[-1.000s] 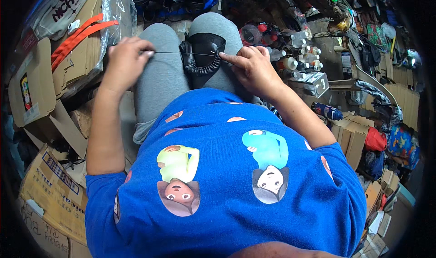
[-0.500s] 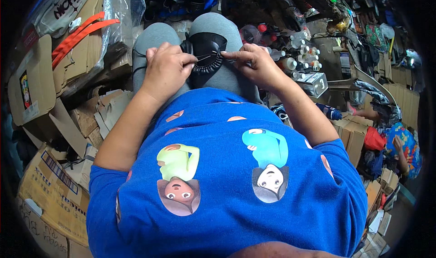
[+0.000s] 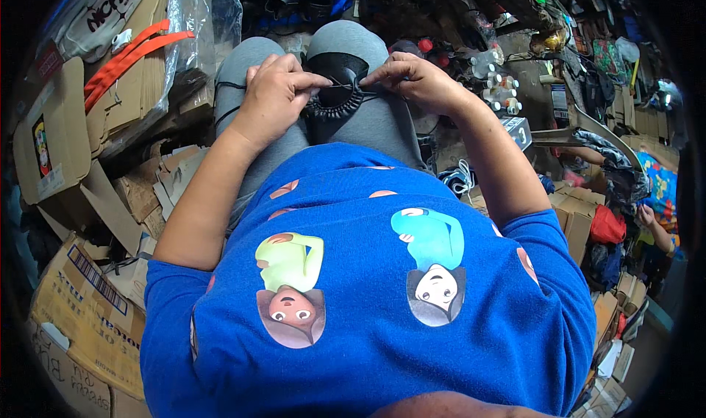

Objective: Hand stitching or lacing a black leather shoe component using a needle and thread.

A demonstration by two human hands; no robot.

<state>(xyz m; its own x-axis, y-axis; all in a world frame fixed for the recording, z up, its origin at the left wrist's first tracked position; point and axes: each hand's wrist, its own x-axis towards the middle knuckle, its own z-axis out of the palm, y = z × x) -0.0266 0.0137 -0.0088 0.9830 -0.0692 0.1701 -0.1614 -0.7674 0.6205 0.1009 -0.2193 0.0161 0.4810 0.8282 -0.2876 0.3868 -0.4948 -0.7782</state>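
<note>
On my right knee lies a black, shiny leather piece point(image 3: 341, 69) with a pleated, curved rim, like the toe of a moccasin shoe. My left hand point(image 3: 276, 91) is closed at its left side, thumb and forefinger pinching a thin needle point(image 3: 340, 86) that points across the piece. From the right, my right hand point(image 3: 415, 80) has its thumb and forefinger closed on the piece's right rim. Black cord point(image 3: 229, 85) crosses my left knee beside my left hand. More dark cord shows under my right hand; its far end is hidden.
Flattened cardboard point(image 3: 110, 227) and boxes are heaped at my left, with orange straps point(image 3: 132, 54) above them. Small bottles point(image 3: 502, 94) and a metal frame point(image 3: 551, 137) stand at my right. Another person in a colourful top point(image 3: 660, 190) is at the far right.
My right hand has shifted slightly up and now sits closer over the rim. The left hand's fingertips have moved a little right and up. The person at far right has moved.
</note>
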